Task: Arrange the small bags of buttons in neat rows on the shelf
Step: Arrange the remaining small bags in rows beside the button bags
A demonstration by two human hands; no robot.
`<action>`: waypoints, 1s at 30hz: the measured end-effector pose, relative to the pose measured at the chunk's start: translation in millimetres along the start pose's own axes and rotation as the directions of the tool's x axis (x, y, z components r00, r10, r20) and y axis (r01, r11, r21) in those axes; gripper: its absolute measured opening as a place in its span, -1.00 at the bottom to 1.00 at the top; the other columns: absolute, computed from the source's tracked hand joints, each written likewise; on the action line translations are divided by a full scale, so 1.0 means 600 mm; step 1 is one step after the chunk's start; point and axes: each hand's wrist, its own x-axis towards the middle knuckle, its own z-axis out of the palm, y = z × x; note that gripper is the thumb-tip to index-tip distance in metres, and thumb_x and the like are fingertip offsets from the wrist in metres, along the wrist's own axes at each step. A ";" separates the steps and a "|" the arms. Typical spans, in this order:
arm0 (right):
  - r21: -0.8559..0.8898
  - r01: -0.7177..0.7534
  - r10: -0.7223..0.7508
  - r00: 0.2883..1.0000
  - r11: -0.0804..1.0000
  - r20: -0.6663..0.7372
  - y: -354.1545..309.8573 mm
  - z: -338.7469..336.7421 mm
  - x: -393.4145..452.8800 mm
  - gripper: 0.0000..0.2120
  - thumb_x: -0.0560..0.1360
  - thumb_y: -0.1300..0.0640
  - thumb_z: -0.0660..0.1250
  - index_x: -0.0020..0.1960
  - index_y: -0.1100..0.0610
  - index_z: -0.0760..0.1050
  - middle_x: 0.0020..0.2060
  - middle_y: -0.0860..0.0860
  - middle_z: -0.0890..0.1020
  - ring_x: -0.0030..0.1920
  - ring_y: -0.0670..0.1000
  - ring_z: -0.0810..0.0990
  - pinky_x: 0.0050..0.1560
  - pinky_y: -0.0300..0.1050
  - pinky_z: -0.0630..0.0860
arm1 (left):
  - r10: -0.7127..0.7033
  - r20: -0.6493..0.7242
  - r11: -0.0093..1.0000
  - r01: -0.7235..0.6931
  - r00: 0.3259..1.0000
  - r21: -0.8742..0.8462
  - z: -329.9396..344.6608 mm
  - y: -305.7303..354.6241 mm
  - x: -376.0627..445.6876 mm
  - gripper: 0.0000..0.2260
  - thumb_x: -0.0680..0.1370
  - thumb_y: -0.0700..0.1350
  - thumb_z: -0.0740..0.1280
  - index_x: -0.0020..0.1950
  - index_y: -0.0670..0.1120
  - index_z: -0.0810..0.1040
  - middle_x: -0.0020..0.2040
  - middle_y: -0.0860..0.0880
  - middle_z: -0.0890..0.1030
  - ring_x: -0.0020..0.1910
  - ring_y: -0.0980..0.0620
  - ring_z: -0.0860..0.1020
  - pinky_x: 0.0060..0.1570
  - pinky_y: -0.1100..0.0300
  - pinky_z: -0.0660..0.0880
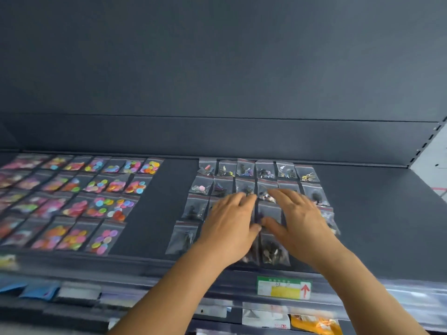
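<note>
While both of your hands lie flat over the right-hand block of dark button bags point(244, 187), you are in the squaring-up step: the left hand point(229, 228) and right hand point(300, 223) rest palm-down on the middle bags, fingers extended and slightly spread, thumbs nearly meeting, pinching nothing. That block sits on the dark shelf point(377, 213), well apart from the block of bright button bags point(96, 204) at left, which already stands in rows. Judged from the crooked bags near the front edge, the next move calls for sliding those into line without disturbing the neighbours. A price label point(283, 287) marks the shelf lip below.
</note>
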 end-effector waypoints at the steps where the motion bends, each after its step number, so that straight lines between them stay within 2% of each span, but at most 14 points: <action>1: 0.011 0.028 -0.028 1.000 1.000 0.014 -0.023 0.003 0.008 -0.39 0.53 -0.16 0.20 0.50 0.00 0.12 0.44 -0.06 0.27 0.44 0.01 0.23 0.43 -0.06 0.15 | -0.030 -0.015 1.000 0.030 0.999 -0.003 -0.011 -0.020 -0.011 -0.43 0.60 0.06 0.21 0.55 0.01 0.06 0.53 0.03 0.16 0.50 0.00 0.12 0.46 0.10 0.06; 6: 0.045 0.159 -0.161 0.985 0.986 0.066 -0.148 0.034 0.049 -0.40 0.55 -0.16 0.16 0.51 -0.03 0.06 0.47 -0.09 0.21 0.46 -0.03 0.16 0.46 -0.09 0.08 | -0.166 -0.103 0.986 0.165 0.981 -0.027 -0.059 -0.133 -0.074 -0.44 0.61 0.09 0.18 0.55 0.04 0.06 0.52 0.07 0.18 0.49 0.06 0.14 0.45 0.16 0.09; 11: 0.076 0.265 -0.270 0.961 0.961 0.065 -0.291 0.090 0.089 -0.41 0.54 -0.15 0.19 0.50 0.00 0.13 0.45 -0.06 0.26 0.45 0.00 0.20 0.46 -0.05 0.13 | -0.283 -0.153 0.959 0.277 0.947 -0.057 -0.102 -0.265 -0.148 -0.45 0.60 0.08 0.20 0.54 0.05 0.07 0.50 0.08 0.21 0.47 0.06 0.18 0.44 0.13 0.17; 16: 0.102 0.318 -0.326 0.942 0.943 0.080 -0.454 0.147 0.118 -0.43 0.56 -0.13 0.18 0.50 -0.02 0.11 0.47 -0.09 0.21 0.47 -0.02 0.15 0.45 -0.09 0.07 | -0.345 -0.163 0.938 0.342 0.924 -0.049 -0.152 -0.411 -0.232 -0.46 0.61 0.07 0.19 0.54 0.06 0.07 0.49 0.09 0.20 0.47 0.06 0.17 0.41 0.15 0.18; 30: 0.177 0.467 -0.495 0.851 0.866 0.177 -0.848 0.290 0.207 -0.45 0.57 -0.11 0.16 0.50 0.00 0.14 0.46 -0.06 0.24 0.46 0.01 0.18 0.46 -0.05 0.13 | -0.511 -0.220 0.852 0.523 0.831 -0.006 -0.271 -0.770 -0.411 -0.49 0.61 0.05 0.19 0.53 0.00 0.14 0.42 0.00 0.34 0.40 -0.01 0.28 0.39 0.11 0.24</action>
